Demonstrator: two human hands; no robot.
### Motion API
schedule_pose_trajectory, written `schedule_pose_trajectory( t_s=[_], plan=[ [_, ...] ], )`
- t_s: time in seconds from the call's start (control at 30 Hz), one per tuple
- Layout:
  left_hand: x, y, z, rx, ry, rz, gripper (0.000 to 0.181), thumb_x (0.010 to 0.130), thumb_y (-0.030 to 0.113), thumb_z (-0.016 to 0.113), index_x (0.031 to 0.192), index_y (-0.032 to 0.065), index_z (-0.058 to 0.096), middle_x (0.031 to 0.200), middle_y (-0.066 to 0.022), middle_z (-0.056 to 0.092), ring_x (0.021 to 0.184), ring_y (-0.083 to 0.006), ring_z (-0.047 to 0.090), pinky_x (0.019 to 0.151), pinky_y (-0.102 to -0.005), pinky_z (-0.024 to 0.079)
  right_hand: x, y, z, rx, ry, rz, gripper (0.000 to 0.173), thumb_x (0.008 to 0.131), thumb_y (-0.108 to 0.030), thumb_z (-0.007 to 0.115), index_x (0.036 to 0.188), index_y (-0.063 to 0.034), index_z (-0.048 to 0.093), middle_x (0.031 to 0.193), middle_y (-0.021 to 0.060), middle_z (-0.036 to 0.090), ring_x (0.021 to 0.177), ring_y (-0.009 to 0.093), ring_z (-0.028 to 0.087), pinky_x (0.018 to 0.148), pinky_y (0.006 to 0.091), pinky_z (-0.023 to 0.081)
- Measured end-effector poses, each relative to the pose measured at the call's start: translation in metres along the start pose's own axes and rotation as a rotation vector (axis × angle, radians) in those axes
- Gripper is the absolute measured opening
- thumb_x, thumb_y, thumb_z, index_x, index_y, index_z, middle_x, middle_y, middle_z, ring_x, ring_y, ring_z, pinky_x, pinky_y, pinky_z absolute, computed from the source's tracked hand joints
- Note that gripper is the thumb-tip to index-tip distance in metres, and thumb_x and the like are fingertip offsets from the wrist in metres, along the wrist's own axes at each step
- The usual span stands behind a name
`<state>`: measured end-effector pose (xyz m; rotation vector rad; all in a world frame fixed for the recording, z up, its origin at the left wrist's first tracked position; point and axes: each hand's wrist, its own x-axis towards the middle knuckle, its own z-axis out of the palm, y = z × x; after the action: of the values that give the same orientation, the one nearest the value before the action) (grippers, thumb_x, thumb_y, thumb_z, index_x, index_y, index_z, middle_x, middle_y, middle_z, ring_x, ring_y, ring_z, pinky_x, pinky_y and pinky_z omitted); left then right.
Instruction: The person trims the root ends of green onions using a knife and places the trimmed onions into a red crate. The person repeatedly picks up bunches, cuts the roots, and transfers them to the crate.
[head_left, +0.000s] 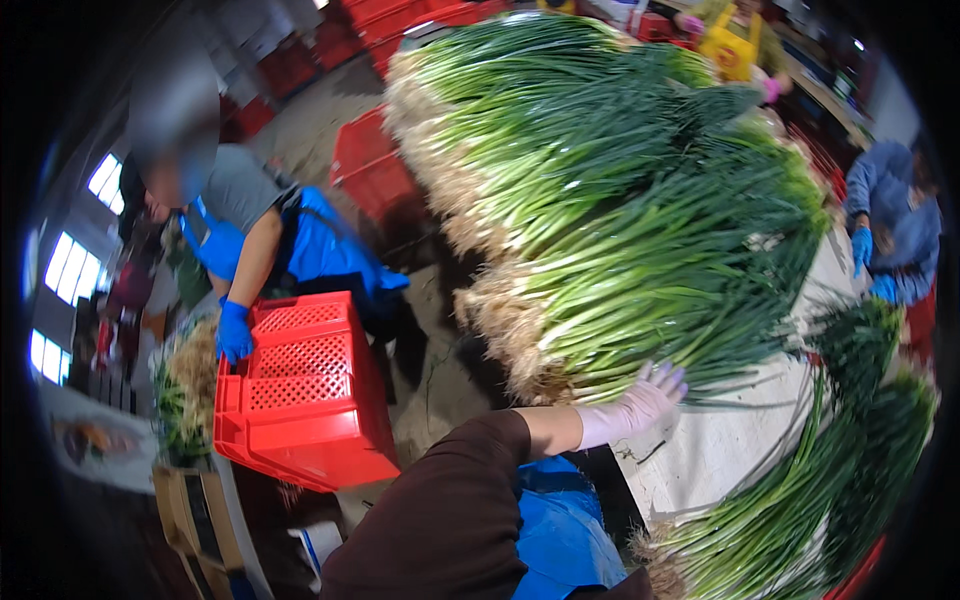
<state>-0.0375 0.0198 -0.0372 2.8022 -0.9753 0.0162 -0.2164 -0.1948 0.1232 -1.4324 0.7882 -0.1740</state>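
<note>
My left hand (643, 406), in a pale pink glove, rests with its fingers apart against the near edge of a large heap of green onions (600, 187). It grips nothing that I can see. The heap lies in rows on a pale table (720, 442), pale roots towards the left and dark green tops towards the right. A smaller pile of green onions (780, 487) lies at the lower right, its roots near the bottom edge. My right hand is out of view.
At left a person in a blue apron (315, 232) holds a tilted red crate (307, 420) with a blue-gloved hand. Another red crate (371, 165) stands on the floor behind. More people are at the table's far right. A cardboard box (191, 517) is at lower left.
</note>
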Motion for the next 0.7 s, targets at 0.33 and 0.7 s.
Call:
schedule_pose_trajectory(
  t_s=[0.33, 0.7],
  plan=[
    [-0.070, 0.003, -0.073, -0.321, -0.081, -0.081, 0.065, 0.083, 0.027, 0.058, 0.139, 0.0033, 0.036, 0.148, -0.0214, 0.028, 0.135, -0.0365, 0.029, 0.111, -0.0482, 0.024, 0.043, -0.030, 0.062, -0.074, -0.244, -0.085, 0.061, 0.078, -0.002, 0.066, 0.134, 0.0032, 0.044, 0.112, 0.0102, 0.060, 0.091, 0.015, 0.054, 0.080, 0.0272, 0.044],
    [-0.073, 0.004, -0.079, -0.427, -0.047, -0.060, 0.059, 0.085, 0.022, 0.058, 0.136, 0.0001, 0.039, 0.144, -0.0244, 0.033, 0.133, -0.0384, 0.033, 0.109, -0.0465, 0.028, 0.056, -0.051, 0.089, -0.021, -0.347, -0.140, 0.058, 0.078, -0.003, 0.066, 0.133, 0.0022, 0.046, 0.110, 0.0094, 0.060, 0.086, 0.014, 0.053, 0.076, 0.0264, 0.043]
  ],
)
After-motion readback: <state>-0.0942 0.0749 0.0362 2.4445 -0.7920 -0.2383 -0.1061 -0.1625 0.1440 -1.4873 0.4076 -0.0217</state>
